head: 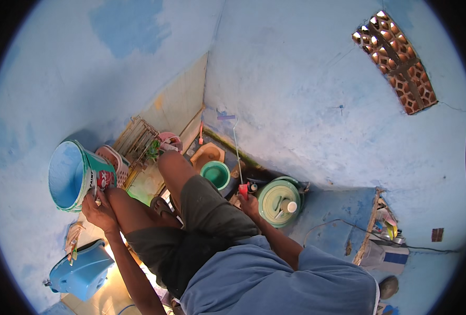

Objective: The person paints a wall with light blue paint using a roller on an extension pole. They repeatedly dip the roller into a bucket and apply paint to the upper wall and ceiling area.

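Observation:
My right hand (249, 205) grips the red handle of a small paint roller (243, 189). The roller's thin wire frame reaches up towards the blue wall (280, 118), and its purple sleeve (226, 117) is close to the wall's lower part; whether it touches cannot be told. My left hand (99, 210) holds a green and white paint bucket (104, 177) at its handle, beside my knee. The bucket is tilted, and its inside (65, 173) is coated light blue. My fingers partly hide its rim.
Below are a green basin (215, 174), a squat toilet pan (208, 154), a lidded green tub (276, 202), a wire rack (138, 138) and pink baskets (114, 159). A blue plastic tub (81, 271) is at lower left. A cable (359, 226) crosses the blue ledge at right.

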`<state>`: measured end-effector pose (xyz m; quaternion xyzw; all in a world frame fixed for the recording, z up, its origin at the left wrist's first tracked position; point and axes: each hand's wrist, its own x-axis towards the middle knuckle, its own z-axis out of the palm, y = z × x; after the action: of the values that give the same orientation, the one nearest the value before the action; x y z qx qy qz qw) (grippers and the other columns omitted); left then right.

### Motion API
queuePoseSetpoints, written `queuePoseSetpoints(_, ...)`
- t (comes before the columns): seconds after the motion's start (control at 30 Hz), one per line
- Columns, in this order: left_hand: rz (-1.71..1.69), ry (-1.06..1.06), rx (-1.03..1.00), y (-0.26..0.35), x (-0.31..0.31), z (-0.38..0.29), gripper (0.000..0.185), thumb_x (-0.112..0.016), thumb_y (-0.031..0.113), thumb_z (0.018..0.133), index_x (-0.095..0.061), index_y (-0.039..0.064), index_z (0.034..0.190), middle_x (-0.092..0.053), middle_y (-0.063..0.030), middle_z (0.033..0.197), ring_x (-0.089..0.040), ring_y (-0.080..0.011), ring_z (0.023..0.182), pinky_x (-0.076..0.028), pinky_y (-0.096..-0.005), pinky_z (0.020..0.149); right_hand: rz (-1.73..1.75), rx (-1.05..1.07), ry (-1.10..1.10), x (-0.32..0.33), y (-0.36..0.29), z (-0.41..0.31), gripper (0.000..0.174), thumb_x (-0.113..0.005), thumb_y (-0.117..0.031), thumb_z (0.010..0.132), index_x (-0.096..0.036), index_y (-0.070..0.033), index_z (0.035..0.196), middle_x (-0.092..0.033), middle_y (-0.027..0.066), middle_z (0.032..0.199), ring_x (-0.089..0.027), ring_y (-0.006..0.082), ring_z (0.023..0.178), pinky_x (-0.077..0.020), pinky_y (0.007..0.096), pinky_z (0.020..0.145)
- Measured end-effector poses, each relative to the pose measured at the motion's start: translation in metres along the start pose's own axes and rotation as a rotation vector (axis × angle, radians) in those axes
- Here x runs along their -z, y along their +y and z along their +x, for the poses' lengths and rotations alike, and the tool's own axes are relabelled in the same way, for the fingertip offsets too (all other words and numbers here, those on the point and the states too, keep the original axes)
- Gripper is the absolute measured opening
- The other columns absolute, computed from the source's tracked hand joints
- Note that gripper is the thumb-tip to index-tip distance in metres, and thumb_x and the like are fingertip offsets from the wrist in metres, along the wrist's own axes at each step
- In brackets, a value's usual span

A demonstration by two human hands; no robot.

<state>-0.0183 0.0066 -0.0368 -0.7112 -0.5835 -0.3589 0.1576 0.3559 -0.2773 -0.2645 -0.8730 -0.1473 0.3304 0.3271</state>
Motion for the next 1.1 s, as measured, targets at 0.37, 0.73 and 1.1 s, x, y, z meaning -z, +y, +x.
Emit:
queuePoseSetpoints(0.37,0.0,-0.032,0.019,-0.003,0.001,-0.002,0.015,-0.07,0.014,0.084,-0.064,0.007,0.095,-0.065,-0.0084,0.086,-0.061,-0.0284,0.079,-0.048,-0.0407,0.072,-0.058,0.038,-0.061,0.004,-0.03,0.01,0.041,-0.066,-0.038,0.08,-0.064,0.002,0.087,-0.066,0.0228,0.079,-0.067,0.0401,0.082,-0.0497,0.0458,0.072)
queuePoseSetpoints(0.73,0.021,-0.034,0.007,-0.004,0.0,-0.001,0.016,-0.071,0.016,0.083,-0.067,0.006,0.095,-0.067,-0.0103,0.087,-0.063,-0.0299,0.078,-0.05,-0.0404,0.07,0.09,-0.034,-0.164,0.013,-0.081,-0.019,0.034,-0.067,-0.034,0.083,-0.063,-0.001,0.081,-0.064,0.0102,0.065,-0.066,0.019,0.06,-0.0505,0.0369,0.058)
queuePoseSetpoints(1.1,0.062,-0.043,-0.011,-0.006,-0.002,0.001,0.022,-0.073,0.025,0.084,-0.068,0.005,0.094,-0.07,-0.0108,0.088,-0.066,-0.0295,0.078,-0.052,-0.0393,0.071,0.161,-0.131,-0.151,0.011,-0.059,-0.02,0.035,-0.065,-0.033,0.083,-0.065,0.002,0.091,-0.065,0.0124,0.068,-0.066,0.0214,0.059,-0.0522,0.0374,0.057)
